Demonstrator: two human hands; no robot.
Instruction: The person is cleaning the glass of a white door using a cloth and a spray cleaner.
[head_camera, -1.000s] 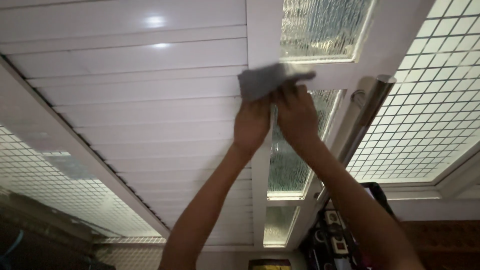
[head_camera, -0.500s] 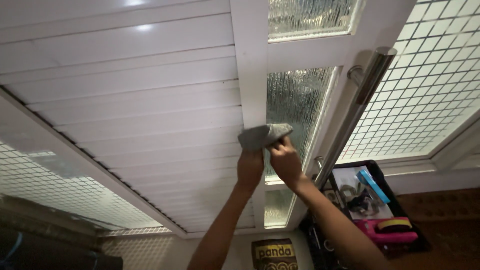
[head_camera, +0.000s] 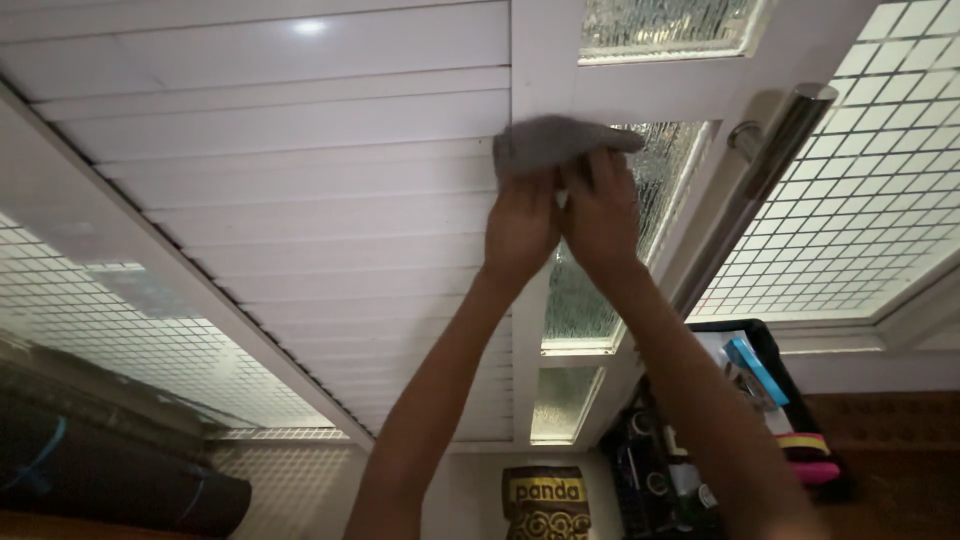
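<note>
Grey cloth (head_camera: 560, 142) pressed flat against the white door frame (head_camera: 535, 60), at the junction of the slatted panel (head_camera: 290, 190) and a textured glass pane (head_camera: 600, 280). Left hand (head_camera: 520, 225) and right hand (head_camera: 602, 220) lie side by side beneath it, each grip closed on the cloth's lower edge; the fingertips are covered by the cloth. A steel pull handle (head_camera: 760, 190) runs just right of the hands. The black tray of tools (head_camera: 760, 400) is partly hidden behind the right forearm.

two hands (head_camera: 560, 225), one grey cloth (head_camera: 560, 140), three glass panes (head_camera: 600, 270)
</note>
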